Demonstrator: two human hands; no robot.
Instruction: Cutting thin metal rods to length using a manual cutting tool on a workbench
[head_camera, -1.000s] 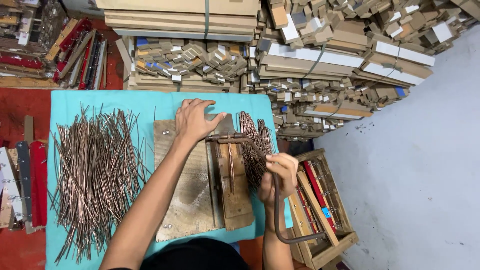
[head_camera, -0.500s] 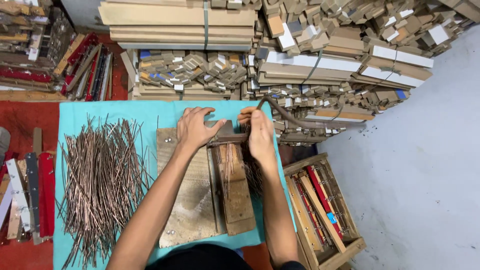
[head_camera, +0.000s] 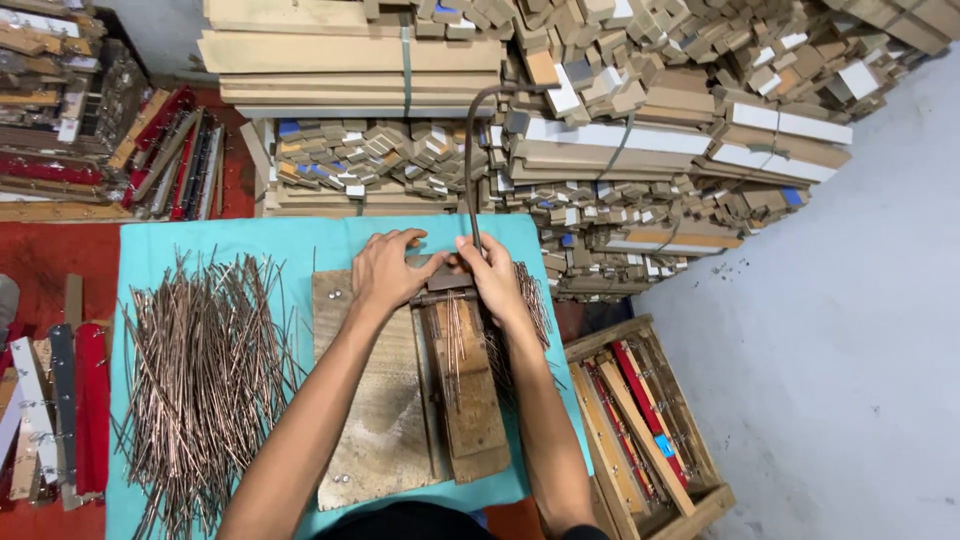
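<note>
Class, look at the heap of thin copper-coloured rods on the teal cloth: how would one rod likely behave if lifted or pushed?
The rods look long and very thin, so one probably feels light and may flex slightly. They appear round, so a pushed rod would likely roll. Lying crisscrossed, neighbours would probably shift too.

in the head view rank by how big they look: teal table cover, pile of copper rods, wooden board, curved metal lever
1. teal table cover
2. pile of copper rods and wooden board: much alike, not ranked
3. curved metal lever, thin and clearly smallest
</note>
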